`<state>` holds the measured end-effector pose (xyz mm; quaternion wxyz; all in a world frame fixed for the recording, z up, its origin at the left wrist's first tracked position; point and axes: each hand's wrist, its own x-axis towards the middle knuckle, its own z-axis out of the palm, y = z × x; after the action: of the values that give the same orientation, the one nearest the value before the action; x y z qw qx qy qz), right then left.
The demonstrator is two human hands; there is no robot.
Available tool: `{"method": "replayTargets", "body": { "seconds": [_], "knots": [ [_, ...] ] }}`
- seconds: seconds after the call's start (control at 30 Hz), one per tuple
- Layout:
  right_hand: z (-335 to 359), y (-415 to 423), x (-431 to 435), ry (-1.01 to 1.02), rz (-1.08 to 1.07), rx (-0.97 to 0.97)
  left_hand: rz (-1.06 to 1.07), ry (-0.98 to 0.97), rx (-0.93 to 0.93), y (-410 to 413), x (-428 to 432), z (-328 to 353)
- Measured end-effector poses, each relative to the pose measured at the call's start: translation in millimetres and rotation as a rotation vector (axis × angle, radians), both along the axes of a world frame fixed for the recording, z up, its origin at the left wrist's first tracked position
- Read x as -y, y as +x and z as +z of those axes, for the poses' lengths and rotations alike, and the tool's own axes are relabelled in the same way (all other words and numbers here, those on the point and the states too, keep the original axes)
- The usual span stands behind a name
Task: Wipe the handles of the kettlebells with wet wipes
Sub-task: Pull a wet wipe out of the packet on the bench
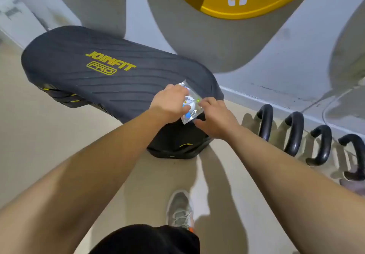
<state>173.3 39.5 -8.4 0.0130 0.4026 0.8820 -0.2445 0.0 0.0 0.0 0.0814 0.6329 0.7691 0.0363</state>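
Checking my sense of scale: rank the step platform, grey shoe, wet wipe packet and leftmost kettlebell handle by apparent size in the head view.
1. step platform, by far.
2. grey shoe, though nearer the camera.
3. wet wipe packet and leftmost kettlebell handle: look alike, so unranked.

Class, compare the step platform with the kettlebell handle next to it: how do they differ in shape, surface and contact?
The step platform is broad and flat; the kettlebell handle beside it is a narrow upright loop. The platform is ribbed with yellow lettering; the handle is smooth, glossy and unmarked. Over the platform, the left hand and right hand hold the wet wipe packet; nothing touches the handle. Both are black.
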Motion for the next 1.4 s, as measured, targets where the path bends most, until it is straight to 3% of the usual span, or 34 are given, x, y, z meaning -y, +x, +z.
{"method": "replayTargets", "body": {
  "seconds": [0.1, 0.27, 0.33, 0.43, 0.5, 0.57, 0.87, 1.23, 1.4],
  "knots": [
    [-23, -11, -12, 0.094, 0.010, -0.034, 0.095, 0.014, 0.062, -4, -9, -33],
    [-49, -16, -20, 0.127, 0.014, -0.111, 0.134, 0.431, 0.092, -9, -10, -78],
    [-58, -15, -20, 0.118, -0.012, -0.168, 0.181, 0.487, 0.091, -10, -13, -81],
    [-66, -15, -22, 0.149, -0.039, -0.243, 0.400, 0.554, 0.284, -14, -19, -79],
    [-65, -17, -26, 0.200, -0.039, -0.267, 0.560, 0.568, 0.483, -19, -24, -79],
    [-62, -23, -32, 0.226, -0.035, -0.234, 0.623, 0.585, 0.539, -21, -29, -80],
    [-37, -66, -70, 0.256, 0.137, -0.050, 0.604, 0.566, 0.378, -19, -31, -86],
    [-46, -79, -85, 0.149, 0.212, -0.109, 0.608, 0.503, 0.401, -21, -33, -85],
    [-49, -82, -83, 0.214, 0.222, -0.079, 0.605, 0.504, 0.423, -19, -32, -84]
  ]
}}
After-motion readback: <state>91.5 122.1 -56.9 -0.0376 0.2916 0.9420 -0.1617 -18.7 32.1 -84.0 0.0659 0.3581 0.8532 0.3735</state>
